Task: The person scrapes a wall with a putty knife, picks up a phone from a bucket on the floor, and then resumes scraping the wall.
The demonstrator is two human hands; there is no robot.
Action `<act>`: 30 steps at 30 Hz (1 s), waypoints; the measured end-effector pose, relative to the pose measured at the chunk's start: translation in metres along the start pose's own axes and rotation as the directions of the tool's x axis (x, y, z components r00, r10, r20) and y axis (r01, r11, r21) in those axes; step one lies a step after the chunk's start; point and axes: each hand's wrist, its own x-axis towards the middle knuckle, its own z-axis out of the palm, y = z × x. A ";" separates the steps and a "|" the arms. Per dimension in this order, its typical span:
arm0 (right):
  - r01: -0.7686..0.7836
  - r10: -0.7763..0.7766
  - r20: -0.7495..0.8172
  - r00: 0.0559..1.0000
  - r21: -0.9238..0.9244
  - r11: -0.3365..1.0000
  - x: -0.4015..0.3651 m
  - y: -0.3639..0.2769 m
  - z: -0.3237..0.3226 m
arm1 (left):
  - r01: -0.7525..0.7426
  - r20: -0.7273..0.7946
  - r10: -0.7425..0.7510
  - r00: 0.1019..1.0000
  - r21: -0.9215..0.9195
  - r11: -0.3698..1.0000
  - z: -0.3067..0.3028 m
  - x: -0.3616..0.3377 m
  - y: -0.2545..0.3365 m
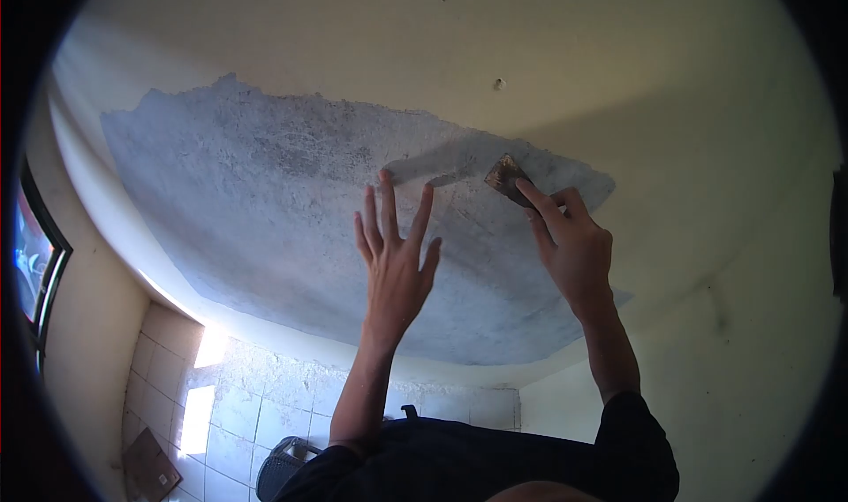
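Note:
In front of me is a wall with a large bare grey patch [291, 228] whose upper edge is ragged against the cream paint [618, 51]. My right hand [572, 241] grips a scraper [506, 178] with a worn, stained blade, held against the right part of the patch. Its handle is mostly covered by my fingers. My left hand [395, 259] has its fingers spread over the middle of the grey area, fingertips right at the surface, and holds nothing.
A small hole [500, 84] marks the painted wall above the patch. Below lies a tiled floor [234, 414] with pale debris along the wall's foot. A dark woven-looking object [281, 468] stands near my left side, and a brown flat piece [150, 468] lies at lower left. A framed picture [37, 254] is at far left.

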 end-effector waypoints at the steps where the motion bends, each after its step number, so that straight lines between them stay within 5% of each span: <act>1: 0.020 -0.020 -0.005 1.000 -0.024 1.000 0.002 0.000 -0.001 | 0.022 0.032 -0.023 0.999 0.044 0.999 0.001 -0.001 -0.006; 15: 0.165 -0.161 0.035 0.986 -0.226 0.960 0.027 -0.008 -0.017 | 0.107 0.143 -0.101 0.985 -0.036 0.994 0.009 -0.020 -0.046; 30: 0.158 -0.152 0.042 0.987 -0.207 0.966 0.026 -0.011 -0.019 | 0.137 0.131 -0.114 0.985 -0.181 0.974 0.000 -0.030 -0.050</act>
